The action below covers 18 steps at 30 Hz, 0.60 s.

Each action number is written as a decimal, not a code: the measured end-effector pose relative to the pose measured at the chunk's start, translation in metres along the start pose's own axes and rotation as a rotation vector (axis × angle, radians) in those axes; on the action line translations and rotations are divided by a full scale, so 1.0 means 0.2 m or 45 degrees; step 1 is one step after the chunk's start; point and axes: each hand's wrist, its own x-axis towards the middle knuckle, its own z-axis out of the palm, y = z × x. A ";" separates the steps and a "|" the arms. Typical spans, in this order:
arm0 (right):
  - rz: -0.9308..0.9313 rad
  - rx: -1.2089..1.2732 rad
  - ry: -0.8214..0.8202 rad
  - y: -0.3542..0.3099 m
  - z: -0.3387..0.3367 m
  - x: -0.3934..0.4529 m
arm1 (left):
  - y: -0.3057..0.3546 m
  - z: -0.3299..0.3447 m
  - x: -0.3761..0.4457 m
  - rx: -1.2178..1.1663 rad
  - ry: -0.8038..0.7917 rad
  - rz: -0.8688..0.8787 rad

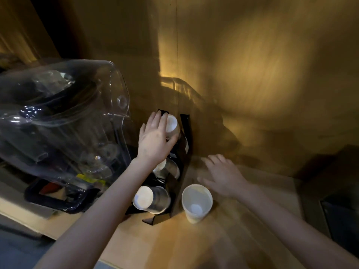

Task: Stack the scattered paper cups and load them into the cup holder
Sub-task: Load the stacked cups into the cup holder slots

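A black tiered cup holder (185, 144) stands on the wooden counter against the wall. My left hand (155, 140) is closed around a stack of white paper cups (172, 126) lying bottom-out in the holder's top slot. Lower slots hold more cup stacks, one in the middle (167, 168) and one at the bottom (150, 199). A single white paper cup (196, 202) stands upright on the counter just right of the holder. My right hand (221, 174) hovers open and blurred above and behind that cup, apart from it.
A large clear plastic cover (64, 117) over dark dishes fills the left side, with a dark tray (54, 199) beneath it. A dark box (342, 216) sits at the right edge. The wooden wall (252, 74) rises directly behind the holder.
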 end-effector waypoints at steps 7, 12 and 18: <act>0.300 0.647 -0.205 0.05 0.36 -0.13 | 0.17 0.13 -0.41 0.049 0.113 0.421; 0.442 1.044 -0.151 0.04 0.45 -0.16 | 0.20 0.35 -0.65 -0.018 -0.316 0.402; 0.550 1.385 -0.028 0.03 0.48 -0.20 | 0.18 0.52 -0.68 -0.100 -0.699 -0.023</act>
